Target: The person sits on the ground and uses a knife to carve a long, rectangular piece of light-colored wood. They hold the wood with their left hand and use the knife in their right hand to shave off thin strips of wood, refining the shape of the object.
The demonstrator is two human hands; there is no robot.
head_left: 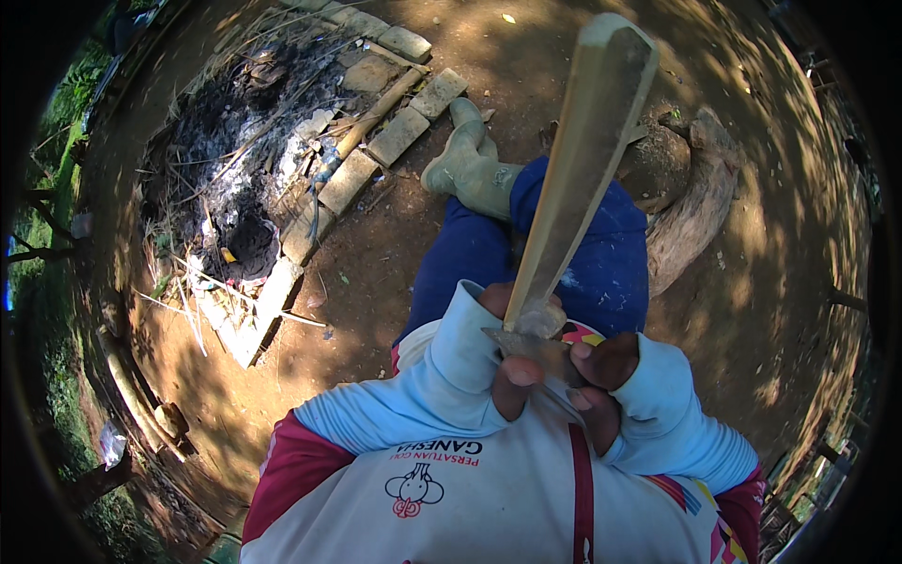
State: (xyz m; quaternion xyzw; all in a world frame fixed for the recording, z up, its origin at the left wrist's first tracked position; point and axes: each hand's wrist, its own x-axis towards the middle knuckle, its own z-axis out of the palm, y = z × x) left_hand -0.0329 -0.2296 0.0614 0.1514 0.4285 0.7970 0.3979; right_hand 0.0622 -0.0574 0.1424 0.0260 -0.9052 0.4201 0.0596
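Observation:
A long, flat, bevelled piece that looks like wood [583,169] rises from my hands, its pale squared end farthest from me. My left hand [515,381], in a light blue sleeve that covers the palm, is closed round its lower end, fingers partly hidden behind it. A short grey metal knife blade [536,351] lies across that lower end, its tip pointing left. My right hand [601,381] is closed on the knife's right side; its handle is hidden. A pale, rounded lump [542,321] shows just above the blade, and I cannot make out what it is.
My legs in blue trousers [451,254] and green rubber boots [470,164] stretch ahead. A rough log [700,202] lies right of them. At left, concrete blocks [399,136] edge a patch of ash [225,160] with sticks. A pole [132,385] lies at far left.

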